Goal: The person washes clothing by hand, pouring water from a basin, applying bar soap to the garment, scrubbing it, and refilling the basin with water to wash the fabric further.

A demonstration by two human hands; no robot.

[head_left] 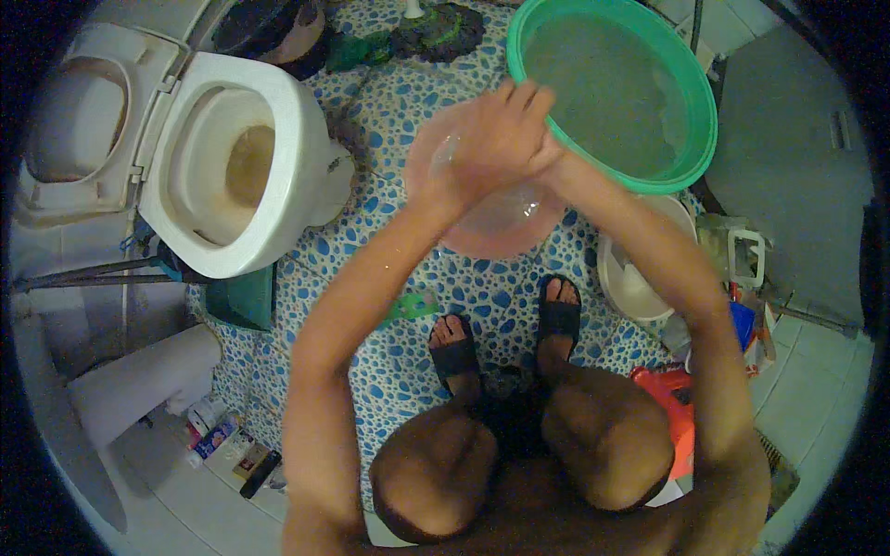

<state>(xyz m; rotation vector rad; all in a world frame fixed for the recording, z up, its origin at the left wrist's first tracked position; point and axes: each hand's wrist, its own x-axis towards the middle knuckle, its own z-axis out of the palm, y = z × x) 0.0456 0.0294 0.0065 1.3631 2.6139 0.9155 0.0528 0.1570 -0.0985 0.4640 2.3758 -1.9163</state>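
Above a translucent pink plastic basin (504, 233), my two hands meet and overlap. My left hand (487, 135) reaches in from the left with its back upward, slightly blurred. My right hand (546, 149) comes from the right and is pressed against it, mostly hidden in the overlap. Which fingers belong to which hand is unclear, and no object shows between them. Bright reflections show in the basin. Just beyond the hands stands a large green plastic tub (695, 149) holding cloudy greyish water (605, 90).
A white toilet (295, 174) with raised seat stands left, near a green dustpan (240, 299). At right are a white bucket (612, 274) and a red plastic container (674, 410). My sandalled feet (560, 313) rest on blue pebble-patterned flooring (500, 299). A mop head (438, 31) lies at the top.
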